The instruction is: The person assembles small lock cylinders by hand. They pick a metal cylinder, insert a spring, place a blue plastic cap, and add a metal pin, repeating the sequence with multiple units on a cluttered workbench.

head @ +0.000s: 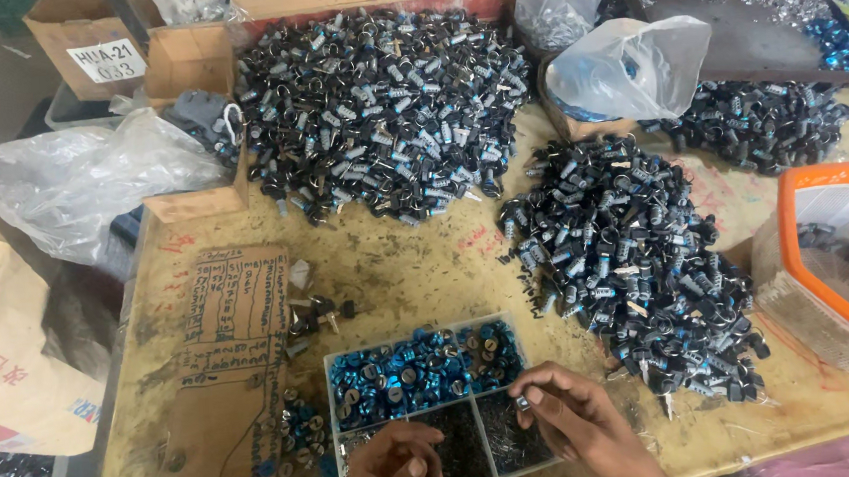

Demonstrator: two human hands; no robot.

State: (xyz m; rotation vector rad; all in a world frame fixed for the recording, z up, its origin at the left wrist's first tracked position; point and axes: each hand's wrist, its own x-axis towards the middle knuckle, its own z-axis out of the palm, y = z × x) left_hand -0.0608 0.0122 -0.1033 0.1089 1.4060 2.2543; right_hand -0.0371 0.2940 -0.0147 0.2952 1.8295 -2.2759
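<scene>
Both hands sit at the bottom edge over a clear divided tray (495, 325). Left hand (393, 465) is curled w/ fingertips pinched together, can't tell what's in them. Right hand (579, 419) pinches a tiny silver part (522, 401) btw thumb & finger, right above the tray's dark lower compartment. Top compartment is full of blue caps (418, 360). Two big heaps of black-and-blue lock parts (380, 107) on the worktop (416, 259) further back, cardboard sheet (229, 362) to the left.

A white rectangular label (107, 60) fronts the brown cardboard box (82, 38) at top left.
</scene>
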